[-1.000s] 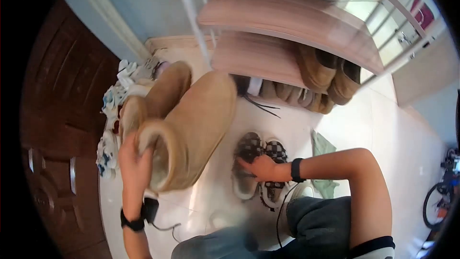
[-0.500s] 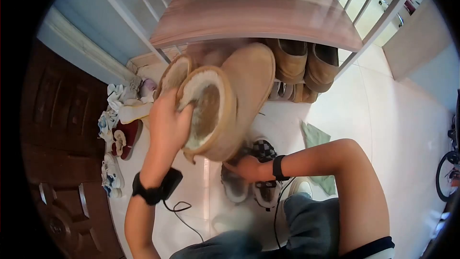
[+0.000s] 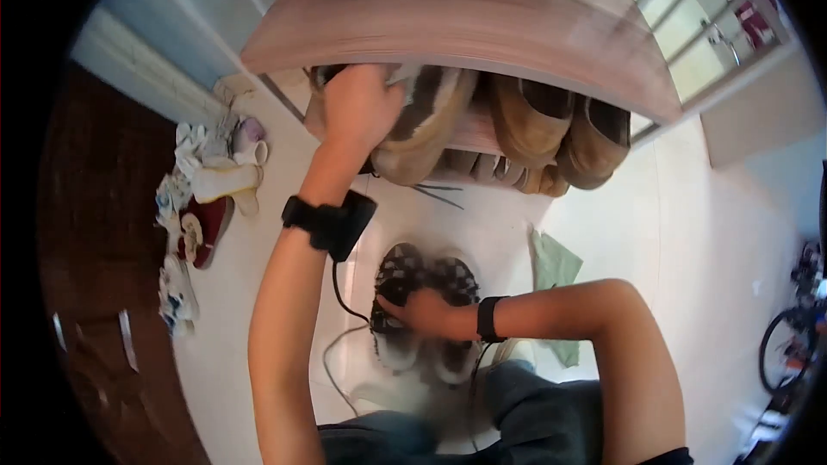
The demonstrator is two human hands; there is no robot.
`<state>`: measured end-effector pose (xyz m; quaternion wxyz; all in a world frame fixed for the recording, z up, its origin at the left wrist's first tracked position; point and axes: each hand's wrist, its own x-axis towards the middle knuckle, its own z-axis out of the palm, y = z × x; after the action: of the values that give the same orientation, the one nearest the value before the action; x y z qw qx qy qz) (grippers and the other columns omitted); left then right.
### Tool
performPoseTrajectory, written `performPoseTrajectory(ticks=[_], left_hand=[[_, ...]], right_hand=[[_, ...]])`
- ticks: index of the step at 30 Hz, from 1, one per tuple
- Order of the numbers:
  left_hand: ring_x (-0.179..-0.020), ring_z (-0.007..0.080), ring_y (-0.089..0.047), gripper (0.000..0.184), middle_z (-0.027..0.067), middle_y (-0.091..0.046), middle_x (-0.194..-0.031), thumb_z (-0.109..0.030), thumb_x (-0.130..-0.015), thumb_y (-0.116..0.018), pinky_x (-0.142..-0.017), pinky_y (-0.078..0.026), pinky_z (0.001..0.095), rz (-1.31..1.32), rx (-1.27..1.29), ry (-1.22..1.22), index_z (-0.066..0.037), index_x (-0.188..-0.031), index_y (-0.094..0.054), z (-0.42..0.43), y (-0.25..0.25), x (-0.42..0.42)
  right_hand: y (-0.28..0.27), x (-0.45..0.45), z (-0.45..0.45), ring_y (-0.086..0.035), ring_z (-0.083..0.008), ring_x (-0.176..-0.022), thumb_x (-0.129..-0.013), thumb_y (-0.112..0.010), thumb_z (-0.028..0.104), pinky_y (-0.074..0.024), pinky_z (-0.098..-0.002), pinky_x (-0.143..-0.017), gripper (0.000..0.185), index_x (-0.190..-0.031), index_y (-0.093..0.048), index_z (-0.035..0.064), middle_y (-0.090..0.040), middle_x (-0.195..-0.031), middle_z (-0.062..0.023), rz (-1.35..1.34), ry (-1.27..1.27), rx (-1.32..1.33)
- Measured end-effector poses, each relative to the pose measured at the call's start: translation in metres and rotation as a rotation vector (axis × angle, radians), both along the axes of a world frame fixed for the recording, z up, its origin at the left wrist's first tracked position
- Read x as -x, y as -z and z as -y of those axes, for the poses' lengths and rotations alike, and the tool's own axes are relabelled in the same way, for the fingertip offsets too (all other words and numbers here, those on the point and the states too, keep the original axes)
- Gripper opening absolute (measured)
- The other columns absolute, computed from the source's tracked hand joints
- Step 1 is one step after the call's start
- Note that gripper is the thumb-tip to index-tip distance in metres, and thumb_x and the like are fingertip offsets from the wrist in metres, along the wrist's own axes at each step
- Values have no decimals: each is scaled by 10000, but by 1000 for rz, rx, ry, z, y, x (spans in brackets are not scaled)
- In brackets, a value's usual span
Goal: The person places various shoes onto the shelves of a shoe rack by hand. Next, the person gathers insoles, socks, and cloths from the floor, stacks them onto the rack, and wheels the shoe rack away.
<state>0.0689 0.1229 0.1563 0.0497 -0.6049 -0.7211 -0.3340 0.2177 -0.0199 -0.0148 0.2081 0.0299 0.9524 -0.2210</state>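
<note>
My left hand (image 3: 360,108) grips the tan fleece-lined boots (image 3: 413,151), which now sit on the rack's lower shelf under the wooden upper shelf (image 3: 465,13). Part of the pair is hidden behind that hand and the shelf edge. To their right stand brown shoes (image 3: 530,125) on the same level. My right hand (image 3: 426,310) is closed over the dark checkered furry slippers (image 3: 396,275) on the floor, its fingers blurred; it covers the middle of the pair.
Along the door (image 3: 103,232) at the left lie white shoes (image 3: 177,293), a dark red shoe (image 3: 211,228) and yellow-white footwear (image 3: 226,179). A green cloth (image 3: 556,267) lies on the floor. More shoes (image 3: 508,170) are under the shelf. Cables hang from my wrists.
My left hand has carried the tan boots up and forward from the left onto the lower shelf. My right hand stays at the slippers, which are now closer together side by side.
</note>
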Motion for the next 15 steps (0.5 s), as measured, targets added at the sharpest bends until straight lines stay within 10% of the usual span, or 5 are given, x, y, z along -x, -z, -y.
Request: performPoseTrajectory(ticks=[15], left_hand=[[-703,316,-518,217,152,-552,-721,-165,-579,-541,-625,-423,375,389,-253,-75,-34,-750,-561,-28,31,-7]], right_hand=[[-9,-8,-7,-515,-274,-541,-526,-676,304,-415,-333,-488,938,-1242,-126,50,-507,-609,-156,-109,71,97]])
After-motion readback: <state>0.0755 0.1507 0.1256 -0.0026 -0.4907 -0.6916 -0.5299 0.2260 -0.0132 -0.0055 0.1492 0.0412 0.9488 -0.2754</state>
